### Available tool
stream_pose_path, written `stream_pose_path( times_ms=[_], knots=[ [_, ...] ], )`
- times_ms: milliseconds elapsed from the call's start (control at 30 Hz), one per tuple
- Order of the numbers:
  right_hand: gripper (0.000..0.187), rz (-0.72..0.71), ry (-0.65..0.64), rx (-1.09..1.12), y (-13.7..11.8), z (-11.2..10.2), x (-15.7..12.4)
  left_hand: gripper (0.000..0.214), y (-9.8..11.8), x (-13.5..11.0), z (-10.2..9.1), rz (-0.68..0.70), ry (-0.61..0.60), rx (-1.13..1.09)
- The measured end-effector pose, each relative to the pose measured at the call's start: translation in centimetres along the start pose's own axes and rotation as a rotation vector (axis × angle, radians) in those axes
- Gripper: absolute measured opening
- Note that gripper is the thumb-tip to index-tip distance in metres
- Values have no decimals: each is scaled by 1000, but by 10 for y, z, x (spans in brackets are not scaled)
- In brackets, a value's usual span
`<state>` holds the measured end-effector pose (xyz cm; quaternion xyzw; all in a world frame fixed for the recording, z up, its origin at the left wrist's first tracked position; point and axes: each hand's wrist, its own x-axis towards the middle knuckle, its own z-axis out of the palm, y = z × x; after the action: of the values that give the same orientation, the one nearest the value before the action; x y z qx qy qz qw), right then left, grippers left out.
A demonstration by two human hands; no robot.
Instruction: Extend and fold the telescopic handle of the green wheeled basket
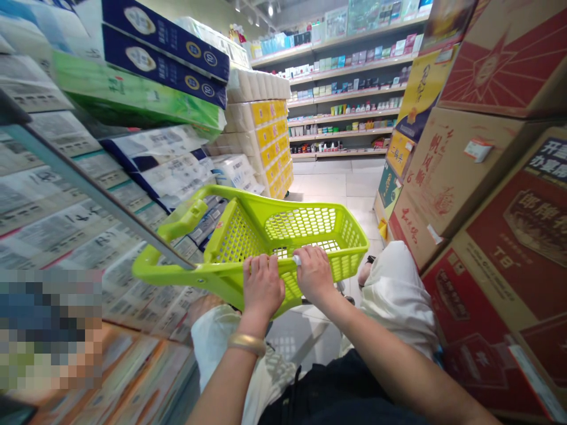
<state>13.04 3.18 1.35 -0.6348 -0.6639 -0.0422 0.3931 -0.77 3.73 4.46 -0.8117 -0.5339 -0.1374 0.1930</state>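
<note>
Between toilet-paper packs (257,124) and cardboard cartons (456,183), the left hand (263,286) and right hand (314,274) curl shut on the near rim of a lime-green plastic basket (234,242). Its body extends forward, away from them.

Lime-green perforated plastic shopping basket (301,227), held tilted.

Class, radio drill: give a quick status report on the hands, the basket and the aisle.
Left hand, right hand on rim of lime-green plastic shopping basket. Cardboard cartons close on right, toilet paper packs close on left.
</note>
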Motion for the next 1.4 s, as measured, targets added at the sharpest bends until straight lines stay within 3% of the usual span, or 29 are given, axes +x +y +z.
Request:
stream_pose_path(
  times_ms=[200, 533, 800, 1133, 1400],
  knots=[
    [23, -58, -39, 35, -24, 10, 6, 32, -2, 0, -2, -5, 8, -11],
    [27, -11, -30, -5, 6, -4, 2, 36, 0, 0, 1, 8, 25, 5],
    [22, -68, -53, 47, -27, 10, 9, 31, -2, 1, 0, 3, 27, -40],
    [23, 4, -57, -26, 9, -6, 4, 35, 0, 0, 1, 12, 20, -6],
    [19, -68, -115, 2, -28, 7, 14, 28, -2, 1, 0, -1, 33, -20]
  ],
)
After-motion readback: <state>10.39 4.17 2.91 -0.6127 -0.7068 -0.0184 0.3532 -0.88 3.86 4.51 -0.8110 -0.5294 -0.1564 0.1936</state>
